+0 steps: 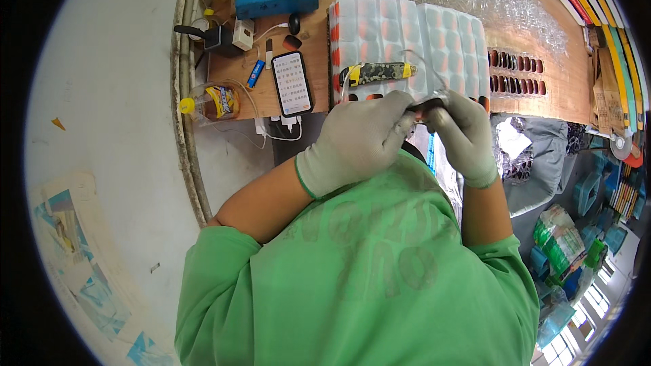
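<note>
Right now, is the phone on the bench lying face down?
No, the phone lies face up on the wooden bench, its lit screen showing, left of the gloved left hand.

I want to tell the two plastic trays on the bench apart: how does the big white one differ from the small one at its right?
The white blister tray is large, with many pale rounded cells; a yellow-ended patterned tool lies on it. The small tray is narrow and holds dark reddish pieces in two rows. Both lie flat on the wooden bench.
</note>
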Tool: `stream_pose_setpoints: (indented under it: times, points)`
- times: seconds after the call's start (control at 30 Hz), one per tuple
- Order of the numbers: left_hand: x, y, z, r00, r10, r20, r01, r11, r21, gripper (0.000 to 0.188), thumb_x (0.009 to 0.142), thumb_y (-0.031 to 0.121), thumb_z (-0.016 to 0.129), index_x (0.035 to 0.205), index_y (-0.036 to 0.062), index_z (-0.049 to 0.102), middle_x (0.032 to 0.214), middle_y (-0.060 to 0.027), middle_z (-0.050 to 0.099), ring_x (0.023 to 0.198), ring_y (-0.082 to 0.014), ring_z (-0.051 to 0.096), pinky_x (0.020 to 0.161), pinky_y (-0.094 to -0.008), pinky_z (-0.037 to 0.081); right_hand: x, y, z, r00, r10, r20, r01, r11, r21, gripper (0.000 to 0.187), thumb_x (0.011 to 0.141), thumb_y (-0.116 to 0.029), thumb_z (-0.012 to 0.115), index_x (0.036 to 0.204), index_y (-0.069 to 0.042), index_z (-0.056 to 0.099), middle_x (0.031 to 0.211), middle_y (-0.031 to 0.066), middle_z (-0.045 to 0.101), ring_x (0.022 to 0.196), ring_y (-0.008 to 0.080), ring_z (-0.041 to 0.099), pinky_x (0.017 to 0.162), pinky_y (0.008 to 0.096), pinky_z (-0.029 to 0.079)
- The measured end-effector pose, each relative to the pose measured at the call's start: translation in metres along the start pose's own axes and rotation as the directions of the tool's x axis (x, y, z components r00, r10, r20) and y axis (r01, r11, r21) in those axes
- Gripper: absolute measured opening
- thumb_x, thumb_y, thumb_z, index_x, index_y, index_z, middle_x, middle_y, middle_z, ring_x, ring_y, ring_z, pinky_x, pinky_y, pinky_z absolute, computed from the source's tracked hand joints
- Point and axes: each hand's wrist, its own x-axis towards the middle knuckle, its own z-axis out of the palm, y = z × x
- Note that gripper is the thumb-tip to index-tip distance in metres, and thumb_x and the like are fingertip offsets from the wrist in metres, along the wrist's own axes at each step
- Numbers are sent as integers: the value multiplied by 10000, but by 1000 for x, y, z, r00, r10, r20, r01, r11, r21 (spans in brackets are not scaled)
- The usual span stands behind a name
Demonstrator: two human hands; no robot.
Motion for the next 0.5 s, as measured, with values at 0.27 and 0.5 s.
stream_pose_setpoints:
  times: [0.27, 0.5]
  points:
    - [17, 32, 18, 999, 3, 43, -6, 998, 68, 254, 939, 180, 616, 1154, 45, 598, 824, -175, 679, 718, -385, 678, 618, -459, 531, -18, -26, -27, 987, -154, -48, 133, 946, -296, 133, 880, -86, 680, 956, 22, 698, 816, 142, 668, 715, 274, 651, 673, 328, 504]
    - [30, 50, 53, 990, -110, 91, 88, 973, 214, 277, 919, 205, 641, 1145, 51, 594, 768, -163, 665, 685, -372, 675, 602, -464, 530, -26, 5, -64, 991, 119, -55, -124, 988, -96, 245, 840, -146, 785, 958, 26, 656, 786, 113, 656, 711, 224, 645, 687, 324, 517]
